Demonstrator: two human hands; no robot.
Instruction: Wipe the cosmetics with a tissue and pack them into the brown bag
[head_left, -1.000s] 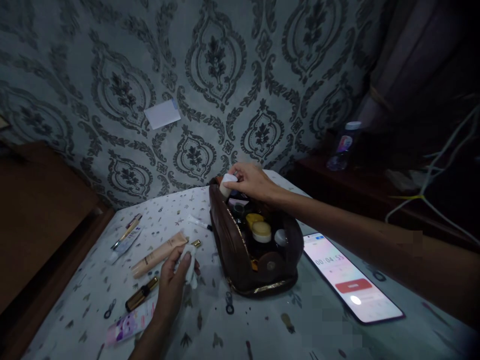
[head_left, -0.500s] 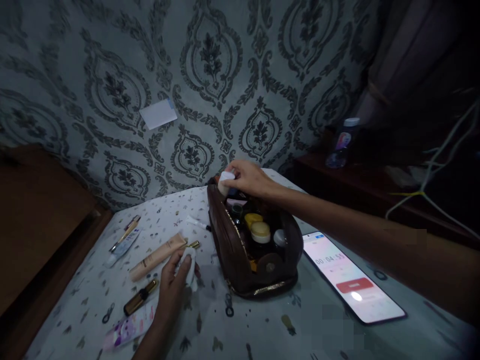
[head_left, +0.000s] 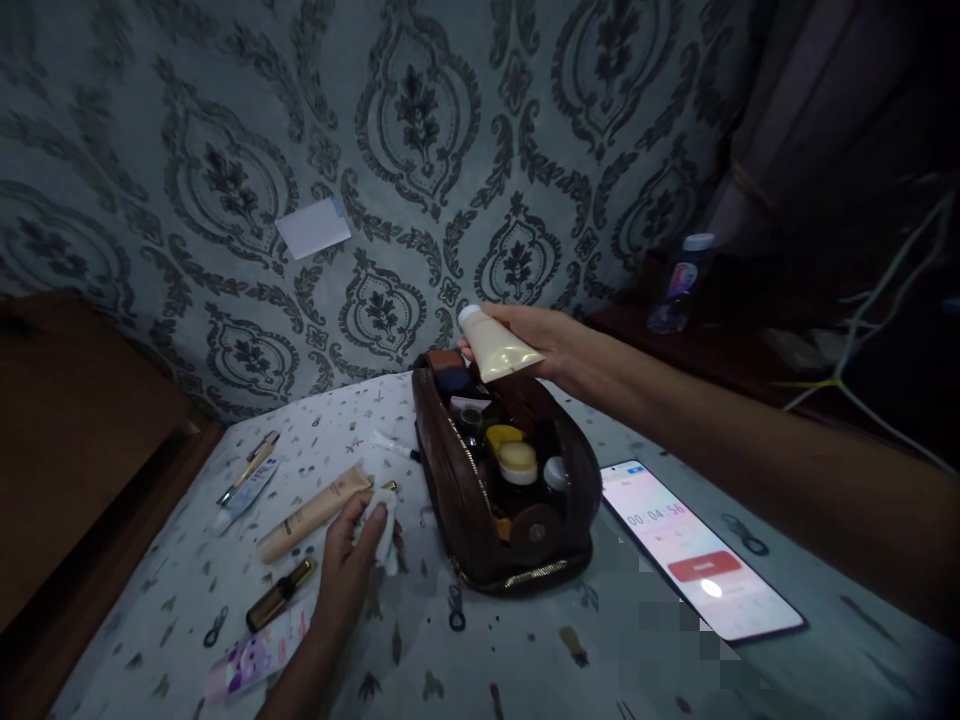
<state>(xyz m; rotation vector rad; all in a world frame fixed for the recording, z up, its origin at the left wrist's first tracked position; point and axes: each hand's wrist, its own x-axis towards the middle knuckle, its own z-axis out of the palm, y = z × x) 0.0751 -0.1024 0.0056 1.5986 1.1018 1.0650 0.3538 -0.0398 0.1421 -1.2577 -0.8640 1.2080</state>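
Observation:
My right hand is closed around a pale cream squeeze tube with a white cap, held above the far end of a brown toiletry bag. The bag stands unzipped, with several jars and a yellow-lidded pot inside. My left hand pinches a crumpled white tissue to the left of the bag. Beside that hand lie a beige tube, a small dark bottle with a gold cap and a white and purple tube, partly hidden by my wrist.
Right of the bag lies a phone showing a running timer. Brushes and a white-blue tube lie at the far left of the patterned sheet. A bottle stands on a dark surface, near white cables.
My right hand has lifted the cream tube up out of the bag and tilted it, so its whole body now shows. My left hand has stayed nearly still with the tissue.

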